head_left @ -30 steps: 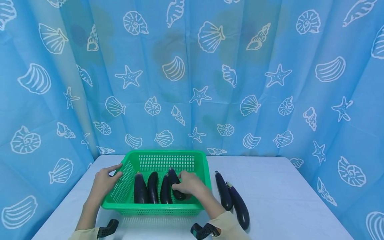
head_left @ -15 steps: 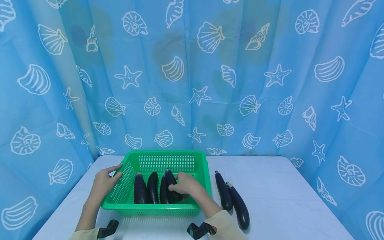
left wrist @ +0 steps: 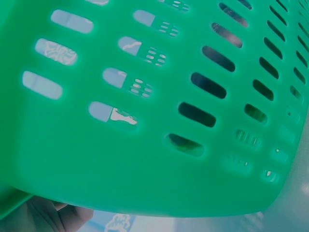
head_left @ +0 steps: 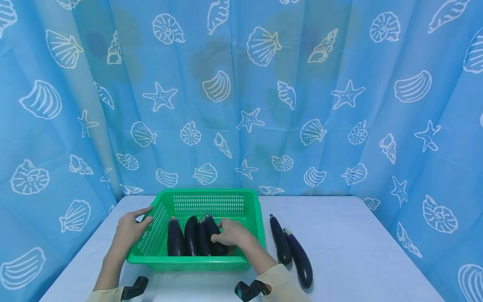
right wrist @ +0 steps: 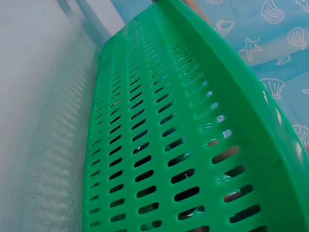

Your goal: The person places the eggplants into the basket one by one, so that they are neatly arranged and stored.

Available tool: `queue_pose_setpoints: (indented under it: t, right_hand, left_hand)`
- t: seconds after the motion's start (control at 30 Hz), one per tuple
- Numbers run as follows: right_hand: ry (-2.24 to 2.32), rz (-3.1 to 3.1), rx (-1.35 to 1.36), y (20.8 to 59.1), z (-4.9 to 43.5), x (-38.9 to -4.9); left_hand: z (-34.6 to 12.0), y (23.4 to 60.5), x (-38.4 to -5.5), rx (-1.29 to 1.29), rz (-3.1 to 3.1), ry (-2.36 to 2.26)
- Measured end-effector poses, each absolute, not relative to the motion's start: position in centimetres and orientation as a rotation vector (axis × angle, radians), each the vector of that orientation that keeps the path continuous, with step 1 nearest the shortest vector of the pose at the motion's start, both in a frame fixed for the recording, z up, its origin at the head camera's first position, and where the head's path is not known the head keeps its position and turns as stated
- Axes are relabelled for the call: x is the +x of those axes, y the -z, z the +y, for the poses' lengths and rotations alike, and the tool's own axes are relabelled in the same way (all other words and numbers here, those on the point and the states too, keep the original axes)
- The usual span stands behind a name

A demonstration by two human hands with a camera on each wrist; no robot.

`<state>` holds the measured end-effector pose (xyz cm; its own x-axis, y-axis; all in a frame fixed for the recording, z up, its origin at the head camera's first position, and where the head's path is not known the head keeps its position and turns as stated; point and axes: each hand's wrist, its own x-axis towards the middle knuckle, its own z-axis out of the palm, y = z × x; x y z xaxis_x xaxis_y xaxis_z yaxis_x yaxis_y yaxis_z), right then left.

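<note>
Several dark purple eggplants point(head_left: 175, 238) lie side by side in a green plastic basket point(head_left: 211, 259), stems pointing to the back. My right hand point(head_left: 235, 233) reaches over the basket's front rim and grips the rightmost eggplant point(head_left: 214, 227), which leans against its neighbour point(head_left: 203, 240). The left hand point(head_left: 129, 229) holds the basket's left rim between thumb and fingers. In the left wrist view, part of that hand point(left wrist: 50, 217) shows beside the rim. Slotted basket wall point(right wrist: 145, 125) fills most of the right wrist view and hides the right hand's grip.
Two more eggplants, one farther back point(head_left: 280, 240) and one nearer point(head_left: 299, 260), lie on the white tabletop point(head_left: 347, 243) right of the basket. A blue shell-patterned curtain point(head_left: 241, 96) hangs behind and along both sides.
My right hand has shifted left with the rightmost eggplant, pushing its neighbour up against the second eggplant from the left. The left hand keeps its place on the basket.
</note>
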<state>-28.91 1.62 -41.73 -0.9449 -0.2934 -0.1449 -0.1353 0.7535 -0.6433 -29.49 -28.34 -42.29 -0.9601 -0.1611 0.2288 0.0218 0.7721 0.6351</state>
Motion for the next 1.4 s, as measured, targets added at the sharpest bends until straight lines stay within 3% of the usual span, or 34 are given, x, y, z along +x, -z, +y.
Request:
queue_pose_setpoints:
  t: [1.4]
  right_hand:
    - [1.046, 2.710, -0.314, 42.44, 2.41, -29.04]
  left_hand:
    - [-28.24, 42.13, -29.33, 0.112, -2.703, 0.979]
